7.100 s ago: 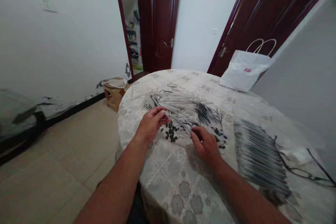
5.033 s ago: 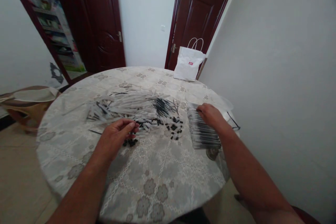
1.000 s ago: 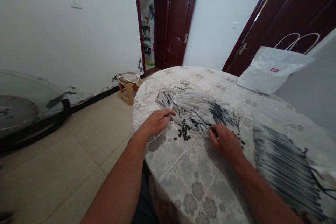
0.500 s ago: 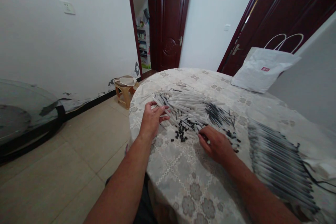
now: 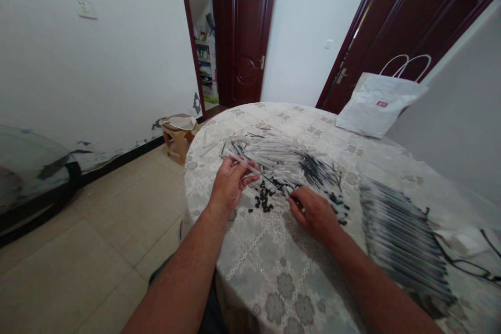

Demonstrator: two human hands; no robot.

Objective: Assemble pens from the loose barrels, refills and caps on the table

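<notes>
White tube [image 5: 238,158] up over left part of surface [image 5: 250,255], long axis slanting, one end far left, other near right, pointing roughly at right hand [image 5: 313,214]. Left hand [image 5: 227,183] has it, fingers pinched on it. Right-hand fingers curled in by small pale pieces, can't tell if gripping any. Loose black caps [image 5: 264,201] between hands, pile of white tubes [image 5: 270,147] beyond, dark thin rods [image 5: 315,169] right of that. Row of finished-looking sticks [image 5: 403,235] far over right, white bag [image 5: 379,104] far right.
</notes>
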